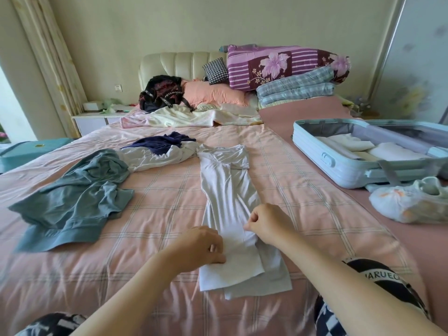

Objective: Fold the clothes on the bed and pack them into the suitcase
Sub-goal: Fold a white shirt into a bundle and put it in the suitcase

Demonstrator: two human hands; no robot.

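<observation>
- The long white shirt (228,202) lies flat in the middle of the bed (157,190). It is folded into a thin strip, and its near end is turned back over itself.
- The left hand (201,246) pinches the left edge of that turned-back end. Its fingers (214,248) are curled tight on the cloth.
- The right hand (266,223) pinches the same flap on the right side, with its fingers curled in too.
- A blue-grey top (80,200) lies crumpled to the left, apart from the shirt.
- A white top (155,160) and a dark blue top (162,143) sit in a heap by the shirt's far end.
- The light blue suitcase (339,169) lies open on the right side of the bed, with folded white things inside.
- A white bag (407,206) sits just in front of it.
- The sheet is pink with checks.
- By the cream headboard (179,63) are a black backpack (161,93), a peach pillow (215,93) and a purple flowery quilt (283,65).
- The room has a cream wall (194,23), a pale curtain (51,57) on the left and a small white nightstand (94,121).
</observation>
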